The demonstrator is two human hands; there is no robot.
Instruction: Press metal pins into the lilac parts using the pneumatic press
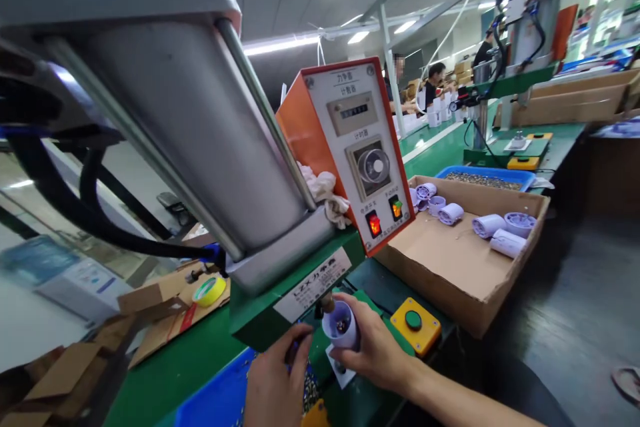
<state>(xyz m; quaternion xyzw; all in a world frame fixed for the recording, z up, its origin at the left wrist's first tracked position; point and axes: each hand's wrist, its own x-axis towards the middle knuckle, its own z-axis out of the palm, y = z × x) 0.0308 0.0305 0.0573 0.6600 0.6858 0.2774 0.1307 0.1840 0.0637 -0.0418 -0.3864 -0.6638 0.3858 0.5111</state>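
The person's right hand (373,347) is wrapping its fingers around a small white cylindrical cup (341,326), gripping it upright directly beneath the brass press tip (327,302) of the green bench press (300,284). The cup's open mouth is facing up toward the tip, showing a dark centre inside, and it is sitting over a white base plate (341,374). At about nine o'clock from the cup, the left hand (275,380) is resting with fingers curled down against the press's lower edge, over a blue tray (215,400); whether it is pinching anything I cannot tell.

At three o'clock from the right hand, a yellow button box (415,326) with a green push button is sitting untouched. Above it, at twelve o'clock, the orange control box (357,147) is glowing with two lit switches. Further toward two o'clock, a shallow cardboard box (455,260) is holding more white cups (500,230) lying on their sides. Other people are working at distant benches.
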